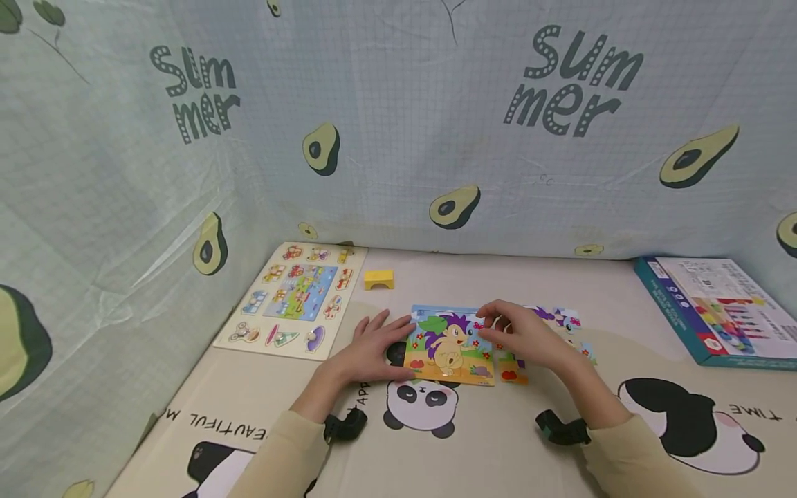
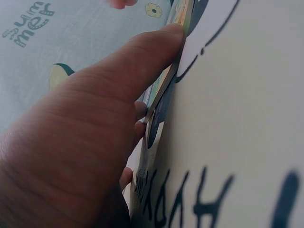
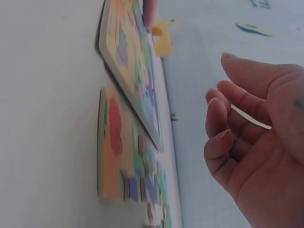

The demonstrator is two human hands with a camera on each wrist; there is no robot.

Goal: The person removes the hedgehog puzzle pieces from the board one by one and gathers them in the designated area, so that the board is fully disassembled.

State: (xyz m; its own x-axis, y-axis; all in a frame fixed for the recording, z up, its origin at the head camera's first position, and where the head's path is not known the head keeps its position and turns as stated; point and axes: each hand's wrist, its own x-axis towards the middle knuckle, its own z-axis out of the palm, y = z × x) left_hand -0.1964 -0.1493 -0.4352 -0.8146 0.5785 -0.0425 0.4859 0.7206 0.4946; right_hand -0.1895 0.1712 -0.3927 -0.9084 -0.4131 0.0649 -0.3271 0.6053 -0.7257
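Observation:
A hedgehog picture puzzle board (image 1: 451,346) lies before me over a printed panda in the head view. My left hand (image 1: 380,349) holds its left side, thumb (image 2: 164,47) along the near edge and fingers toward the far corner. The board's right edge looks slightly raised in the right wrist view. Over that side hovers my right hand (image 1: 523,335), its fingers loosely bent; in the right wrist view nothing is between them. Just right of the board lie loose jigsaw pieces (image 3: 114,156), some joined, partly hidden beneath the right hand in the head view.
At the back left lies a wooden peg puzzle (image 1: 301,301) with vehicle pictures, beside a yellow arch block (image 1: 379,279). A flat teal-edged game box (image 1: 725,311) sits at the far right. Fabric printed with avocados (image 1: 454,207) walls off the back and left.

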